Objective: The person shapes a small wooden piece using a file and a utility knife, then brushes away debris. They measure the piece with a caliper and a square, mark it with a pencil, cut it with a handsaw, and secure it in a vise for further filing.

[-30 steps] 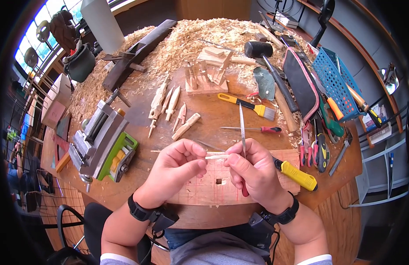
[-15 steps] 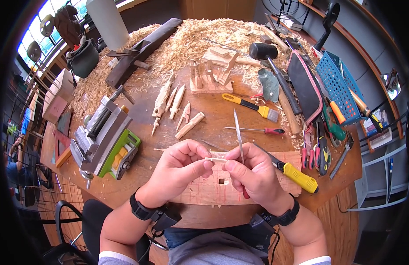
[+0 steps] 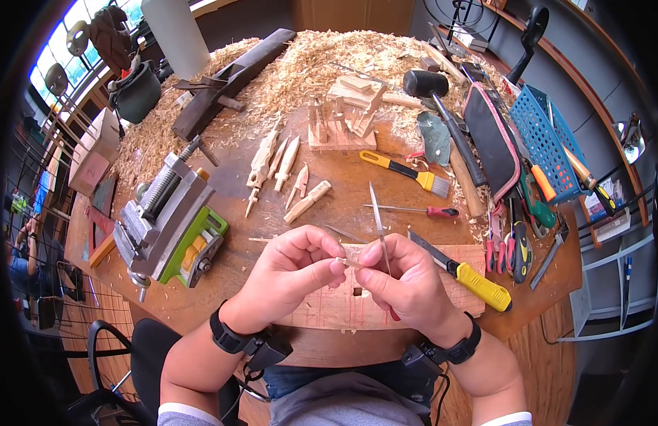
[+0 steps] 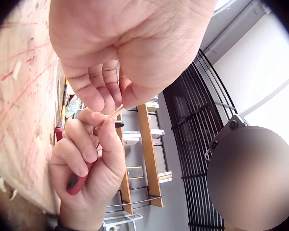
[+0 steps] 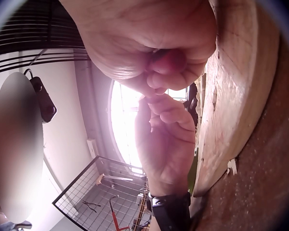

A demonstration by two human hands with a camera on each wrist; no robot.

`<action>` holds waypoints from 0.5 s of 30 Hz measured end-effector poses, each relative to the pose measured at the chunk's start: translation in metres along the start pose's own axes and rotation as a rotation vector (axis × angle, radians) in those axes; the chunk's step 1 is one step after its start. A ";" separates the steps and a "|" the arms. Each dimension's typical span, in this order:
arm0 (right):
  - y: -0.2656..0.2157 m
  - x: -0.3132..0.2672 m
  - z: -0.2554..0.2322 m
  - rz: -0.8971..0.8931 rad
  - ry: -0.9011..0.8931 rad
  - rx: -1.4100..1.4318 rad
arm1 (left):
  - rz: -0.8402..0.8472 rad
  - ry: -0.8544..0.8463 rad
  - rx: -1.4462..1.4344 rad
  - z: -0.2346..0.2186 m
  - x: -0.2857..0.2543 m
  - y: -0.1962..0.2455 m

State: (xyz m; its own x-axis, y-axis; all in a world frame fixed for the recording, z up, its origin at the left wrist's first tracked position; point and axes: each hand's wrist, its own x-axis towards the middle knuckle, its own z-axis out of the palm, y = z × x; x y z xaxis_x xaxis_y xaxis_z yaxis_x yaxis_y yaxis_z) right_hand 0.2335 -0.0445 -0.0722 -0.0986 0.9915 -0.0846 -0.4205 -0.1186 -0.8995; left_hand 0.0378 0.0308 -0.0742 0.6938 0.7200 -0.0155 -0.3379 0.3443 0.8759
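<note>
Between both hands, over a red-lined board [image 3: 314, 309] with a small square hole, is a thin pale wooden stick [image 3: 350, 263]. My left hand [image 3: 297, 266] pinches its left end between thumb and fingertip. At the other end the thumb and forefinger of my right hand [image 3: 407, 280] pinch it too. That same hand grips a needle file [image 3: 376, 209], its tapered metal blade pointing up and away. In the left wrist view the file's red handle [image 4: 77, 184] shows under the curled fingers. Fingertips hide most of the stick.
A utility knife [image 3: 481, 285] lies on the board's right. Beyond are a red-handled screwdriver [image 3: 439, 211], a brush [image 3: 407, 172] and several carved wooden pieces [image 3: 260, 167]. A vise [image 3: 162, 220] stands left, a mallet [image 3: 425, 83] and blue basket [image 3: 545, 138] right. Shavings [image 3: 329, 57] pile at the back.
The stick has turned from nearly level to slanting down rightward, and the right fingers cover more of it. The file's tip has swung to the left. Both hands keep their hold.
</note>
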 end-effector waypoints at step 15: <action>-0.003 -0.001 0.003 -0.021 0.032 0.001 | 0.013 0.123 -0.083 0.004 0.003 0.005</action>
State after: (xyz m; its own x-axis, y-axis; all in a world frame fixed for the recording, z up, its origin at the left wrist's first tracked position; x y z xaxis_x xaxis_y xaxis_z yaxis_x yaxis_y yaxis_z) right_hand 0.2326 -0.0457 -0.0682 -0.0614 0.9949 -0.0796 -0.4233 -0.0982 -0.9006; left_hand 0.0413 0.0323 -0.0679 0.6072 0.7916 -0.0681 -0.4015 0.3796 0.8335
